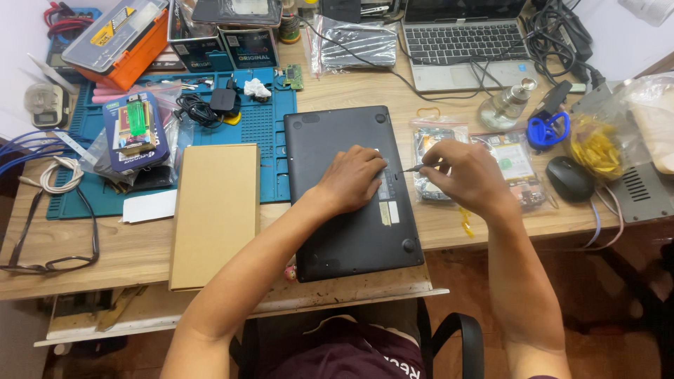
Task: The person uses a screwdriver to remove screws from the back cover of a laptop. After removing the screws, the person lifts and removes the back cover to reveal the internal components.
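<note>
So the black laptop is lying upside down, bottom cover up, right in front of the person on the wooden desk, its near edge hanging a bit over a pull-out shelf. Left hand is flat on the cover near the right edge, fingers spread, pressing not gripping, basically pinning it. Right hand sits just right of the laptop w/ fingers pinched together on a thin screwdriver, tip aimed at the laptop's right edge. IMO the thing is stiff and flat, medium weight, smooth plastic shell so prob slippery on wood; rubber feet face up so no help there. I'd hold it by the two long edges or palm it down like here, and not lean on the middle of the cover since that part likely flexes. Containers: just right of the laptop are clear zip bags w/ circuit boards inside, further right a clear bag w/ something yellow. Left of the laptop a flat cardboard box, closed, can't tell contents, half on a blue work mat. Far back left an orange parts case w/ clear lid, contents too small to make out.
</note>
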